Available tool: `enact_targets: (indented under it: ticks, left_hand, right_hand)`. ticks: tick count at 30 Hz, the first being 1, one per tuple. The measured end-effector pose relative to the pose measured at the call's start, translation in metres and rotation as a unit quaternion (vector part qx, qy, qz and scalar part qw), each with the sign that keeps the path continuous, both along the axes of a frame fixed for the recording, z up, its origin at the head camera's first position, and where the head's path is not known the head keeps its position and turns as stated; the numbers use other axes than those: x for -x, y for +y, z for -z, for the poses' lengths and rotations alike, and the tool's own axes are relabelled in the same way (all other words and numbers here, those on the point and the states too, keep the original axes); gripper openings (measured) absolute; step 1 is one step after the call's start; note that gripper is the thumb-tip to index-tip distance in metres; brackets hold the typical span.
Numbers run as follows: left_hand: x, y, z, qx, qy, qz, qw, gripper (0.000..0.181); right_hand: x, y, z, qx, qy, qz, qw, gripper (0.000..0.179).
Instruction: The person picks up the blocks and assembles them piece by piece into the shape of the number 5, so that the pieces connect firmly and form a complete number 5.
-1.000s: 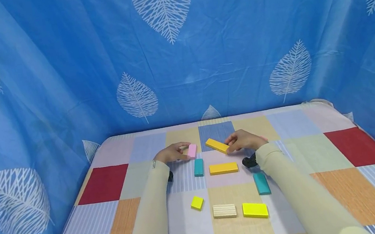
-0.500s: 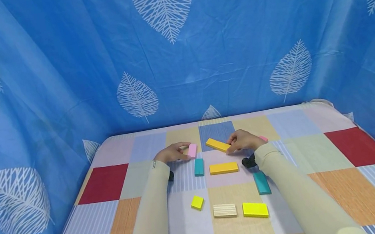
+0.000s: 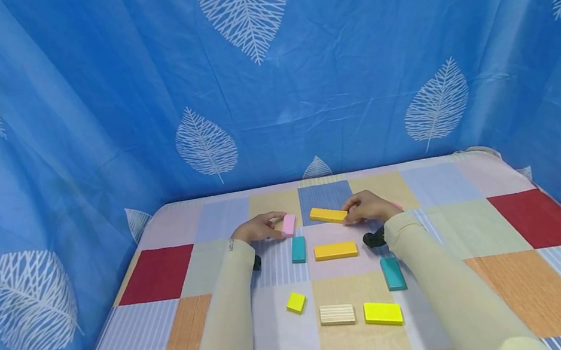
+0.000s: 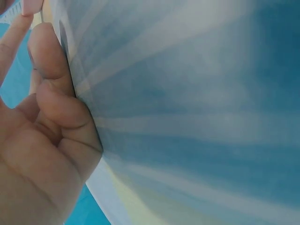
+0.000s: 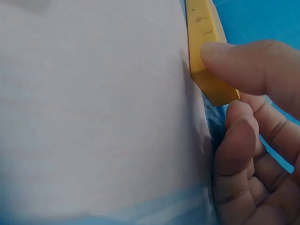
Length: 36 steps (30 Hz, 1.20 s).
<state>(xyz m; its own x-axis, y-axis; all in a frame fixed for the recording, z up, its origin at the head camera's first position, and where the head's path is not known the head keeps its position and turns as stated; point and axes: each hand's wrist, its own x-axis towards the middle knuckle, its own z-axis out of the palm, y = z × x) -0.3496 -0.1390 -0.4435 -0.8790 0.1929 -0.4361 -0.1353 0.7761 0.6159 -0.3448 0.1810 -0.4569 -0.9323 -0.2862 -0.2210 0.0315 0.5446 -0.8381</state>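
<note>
My left hand (image 3: 258,228) pinches a small pink block (image 3: 289,226) between thumb and fingers near the far middle of the table. Its lower fingers curl in beside the cloth in the left wrist view, where just the edge of the pink block (image 4: 32,5) shows at the top. With thumb and fingers my right hand (image 3: 369,207) holds one end of a long orange block (image 3: 327,215); the thumb lies along the side of this orange block (image 5: 206,51) in the right wrist view. A second orange block (image 3: 335,251) lies flat nearer me, beside a teal block (image 3: 298,250).
Closer to me lie a small yellow block (image 3: 296,303), a ribbed wooden block (image 3: 336,315), a longer yellow block (image 3: 383,313) and another teal block (image 3: 393,273) by the right sleeve. A pink piece (image 3: 397,205) shows behind the right wrist. Blue curtain (image 3: 275,139) surrounds the patchwork tablecloth (image 3: 559,290).
My right hand has turned the orange block, so that it lies less slanted than before. The left hand stays in place with the pink block.
</note>
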Motion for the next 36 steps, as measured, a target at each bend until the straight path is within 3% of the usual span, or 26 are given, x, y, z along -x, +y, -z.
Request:
enact_targets:
  ticks: [9,36]
  left_hand:
    - [-0.003,0.002,0.001,-0.009,0.001,0.000,1.0000,0.072]
    - [-0.007,0.003,-0.004,-0.028,-0.015,-0.035,0.9989,0.071]
  right_hand:
    - [0.003,0.005,0.004,0.025,-0.023,0.029,0.9990,0.046]
    - [0.010,0.010,0.006,0.048,-0.037,0.024,0.9979,0.045]
